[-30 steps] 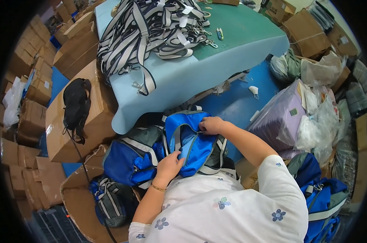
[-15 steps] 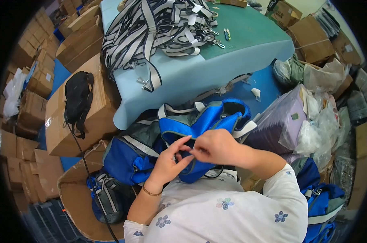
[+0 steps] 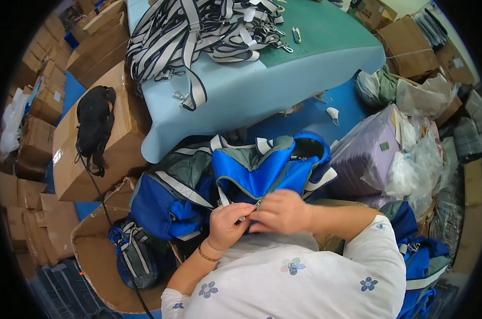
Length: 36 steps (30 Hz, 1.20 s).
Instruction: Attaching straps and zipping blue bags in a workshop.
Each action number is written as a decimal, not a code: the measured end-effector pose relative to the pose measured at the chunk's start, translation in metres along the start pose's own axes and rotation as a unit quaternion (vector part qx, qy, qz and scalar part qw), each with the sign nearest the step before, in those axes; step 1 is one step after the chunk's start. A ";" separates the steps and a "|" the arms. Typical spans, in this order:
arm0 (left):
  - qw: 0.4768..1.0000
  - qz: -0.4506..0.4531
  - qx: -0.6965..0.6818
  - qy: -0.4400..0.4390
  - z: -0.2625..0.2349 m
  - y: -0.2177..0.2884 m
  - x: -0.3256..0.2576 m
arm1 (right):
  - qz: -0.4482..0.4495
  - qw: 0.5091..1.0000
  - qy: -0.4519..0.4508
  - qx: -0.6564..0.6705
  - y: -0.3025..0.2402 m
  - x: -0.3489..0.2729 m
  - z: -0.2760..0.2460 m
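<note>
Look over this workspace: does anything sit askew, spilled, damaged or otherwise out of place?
Yes. The heap of grey-and-black straps on the blue table is tangled, and one strap end hangs over the table's front edge. A black bag droops off a cardboard box. Both hands, left hand and right hand, pinch the blue bag.
</note>
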<state>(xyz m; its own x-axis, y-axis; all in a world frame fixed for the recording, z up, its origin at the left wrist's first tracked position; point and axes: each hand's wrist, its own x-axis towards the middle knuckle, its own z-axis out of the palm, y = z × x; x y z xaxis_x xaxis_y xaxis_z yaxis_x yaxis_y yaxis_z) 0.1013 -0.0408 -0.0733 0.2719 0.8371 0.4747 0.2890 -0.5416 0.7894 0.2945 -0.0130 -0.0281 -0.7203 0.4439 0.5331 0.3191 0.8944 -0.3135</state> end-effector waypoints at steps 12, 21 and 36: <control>1.000 -0.014 0.016 0.013 -0.001 0.005 0.011 | 0.115 0.979 -0.165 -0.033 0.039 -0.005 -0.024; 0.987 -0.131 -0.062 0.076 -0.033 0.014 0.045 | 0.064 0.995 -0.038 -0.070 0.036 0.015 -0.054; 0.935 -0.289 -0.141 0.149 -0.109 -0.029 0.017 | 0.225 0.972 0.069 -0.015 0.090 -0.033 -0.107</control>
<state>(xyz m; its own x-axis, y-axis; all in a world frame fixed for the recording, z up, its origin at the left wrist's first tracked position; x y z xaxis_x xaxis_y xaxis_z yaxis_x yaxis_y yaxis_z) -0.0022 -0.0023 -0.0463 -0.1344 0.9909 -0.0077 0.0444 0.0138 0.9989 0.4126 0.0583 0.0097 -0.4148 0.7913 0.4492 0.6021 0.6088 -0.5165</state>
